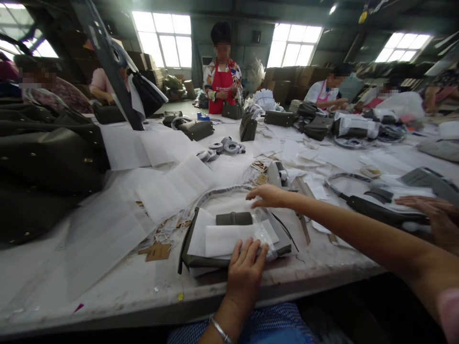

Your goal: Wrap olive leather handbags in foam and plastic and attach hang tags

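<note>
A dark olive handbag (211,263) lies flat near the table's front edge, with white foam sheets (229,241) and clear plastic on top. Its strap (218,192), wrapped in plastic, loops out behind it. My left hand (247,263) rests flat on the foam and plastic at the bag's near side, fingers stretched out. Over the bag's far right corner my right hand (267,196) reaches leftward, fingers extended, holding nothing I can see. Just behind it stands a grey tape dispenser-like object (278,173).
Brown tags with strings (158,252) and foam sheets (175,186) lie to the left. Dark bags (46,167) pile up at far left beside a slanted metal post (111,67). A co-worker's hands (433,210) are over another bag at right. Rolled straps (231,145) lie farther back.
</note>
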{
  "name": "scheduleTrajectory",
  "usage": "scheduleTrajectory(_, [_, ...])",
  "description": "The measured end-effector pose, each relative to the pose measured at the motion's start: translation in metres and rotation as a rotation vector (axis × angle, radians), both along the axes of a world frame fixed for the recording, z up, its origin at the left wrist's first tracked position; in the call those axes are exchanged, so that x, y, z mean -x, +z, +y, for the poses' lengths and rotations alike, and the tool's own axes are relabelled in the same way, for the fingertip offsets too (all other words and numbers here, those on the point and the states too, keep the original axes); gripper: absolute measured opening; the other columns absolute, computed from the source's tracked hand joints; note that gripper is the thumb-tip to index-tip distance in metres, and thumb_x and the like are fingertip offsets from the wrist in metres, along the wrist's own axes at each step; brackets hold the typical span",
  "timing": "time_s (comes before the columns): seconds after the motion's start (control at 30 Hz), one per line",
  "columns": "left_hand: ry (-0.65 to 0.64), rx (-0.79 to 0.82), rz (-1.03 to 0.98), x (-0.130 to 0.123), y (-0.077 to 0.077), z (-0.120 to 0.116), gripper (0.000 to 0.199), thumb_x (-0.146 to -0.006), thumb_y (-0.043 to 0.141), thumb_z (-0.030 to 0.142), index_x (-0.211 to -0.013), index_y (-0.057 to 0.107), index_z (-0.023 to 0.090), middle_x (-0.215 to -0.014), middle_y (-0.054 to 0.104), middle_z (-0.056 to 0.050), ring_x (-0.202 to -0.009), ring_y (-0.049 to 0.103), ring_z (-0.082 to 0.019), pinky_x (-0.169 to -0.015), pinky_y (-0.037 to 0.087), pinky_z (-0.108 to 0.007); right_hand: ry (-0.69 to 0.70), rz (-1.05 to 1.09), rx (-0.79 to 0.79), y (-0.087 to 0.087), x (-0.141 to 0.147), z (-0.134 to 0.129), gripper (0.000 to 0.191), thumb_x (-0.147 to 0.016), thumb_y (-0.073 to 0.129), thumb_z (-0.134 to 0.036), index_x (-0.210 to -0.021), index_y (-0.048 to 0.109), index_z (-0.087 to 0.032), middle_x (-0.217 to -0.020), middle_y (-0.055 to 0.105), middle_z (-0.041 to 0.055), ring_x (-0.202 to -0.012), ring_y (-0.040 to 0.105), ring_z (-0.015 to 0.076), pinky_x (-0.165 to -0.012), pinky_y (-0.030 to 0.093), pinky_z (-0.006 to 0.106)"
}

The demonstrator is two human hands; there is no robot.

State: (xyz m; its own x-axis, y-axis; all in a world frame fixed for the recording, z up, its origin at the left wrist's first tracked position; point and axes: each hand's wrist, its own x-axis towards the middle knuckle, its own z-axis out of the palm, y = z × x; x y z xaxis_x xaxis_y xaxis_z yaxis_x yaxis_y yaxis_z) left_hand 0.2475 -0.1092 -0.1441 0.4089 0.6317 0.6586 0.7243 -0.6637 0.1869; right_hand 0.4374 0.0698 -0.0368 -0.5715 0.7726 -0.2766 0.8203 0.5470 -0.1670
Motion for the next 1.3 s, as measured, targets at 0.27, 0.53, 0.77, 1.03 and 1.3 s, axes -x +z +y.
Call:
scheduleTrajectory(0.27, [-0.007, -0.020, -0.006, 0.001, 0.000, 0.000, 0.035, -0.102, 0.041, 0.022, -0.128, 0.063, 0.027, -0.129, 0.068, -0.001, -0.122, 0.061, -0.021, -0.109, 0.045, -0.041, -0.009, 0.000, 0.246, -0.025, 0.002, -0.036, 0.124, -0.055, 0.084, -0.061, -0.157, 0.025, -0.021, -0.145, 0.052, 0.0196, -0.135, 0.042, 0.0426, -0.113, 0.026, 0.052])
scheduleTrajectory(0.53, [-0.007, -0.020, 0.016, 0.001, -0.002, 0.002, 0.036, -0.102, 0.040, 0.021, -0.131, 0.061, 0.026, -0.128, 0.068, -0.002, -0.121, 0.061, -0.020, -0.108, 0.046, -0.041, -0.114, 0.151, 0.463, -0.025, 0.005, -0.006, 0.093, -0.063, 0.082, -0.053, -0.146, 0.050, -0.024, -0.117, 0.070, 0.0056, -0.102, 0.066, 0.0237, -0.085, 0.047, 0.026])
scheduleTrajectory(0.77, [-0.034, -0.002, 0.089, 0.005, -0.002, 0.003, 0.038, -0.097, 0.050, 0.016, -0.132, 0.059, 0.025, -0.130, 0.067, -0.006, -0.122, 0.061, -0.023, -0.107, 0.048, -0.045, -0.293, 0.251, 0.133, -0.026, 0.007, -0.026, 0.038, -0.085, 0.068, -0.034, -0.120, 0.072, -0.020, -0.105, 0.075, 0.0064, -0.099, 0.068, 0.0231, -0.086, 0.048, 0.028])
scheduleTrajectory(1.03, [-0.197, 0.207, 0.055, 0.027, 0.038, -0.001, 0.037, -0.094, 0.051, 0.013, -0.127, 0.062, 0.024, -0.137, 0.062, -0.004, -0.125, 0.058, -0.019, -0.112, 0.045, -0.041, -0.223, 0.424, -0.369, -0.044, 0.007, -0.169, 0.047, -0.096, 0.054, -0.036, -0.142, 0.053, -0.025, -0.147, 0.052, 0.0089, -0.136, 0.047, 0.0256, -0.116, 0.032, 0.043])
scheduleTrajectory(1.3, [-0.031, 0.061, 0.511, 0.089, 0.062, 0.012, 0.066, -0.092, 0.058, 0.019, -0.152, 0.032, 0.021, -0.158, 0.034, -0.009, -0.146, 0.032, -0.030, -0.117, 0.034, -0.056, -0.194, 0.233, -0.645, -0.065, -0.027, -0.158, 0.052, -0.090, 0.047, -0.005, -0.136, 0.058, -0.026, -0.150, 0.050, 0.0093, -0.141, 0.039, 0.0308, -0.119, 0.019, 0.059])
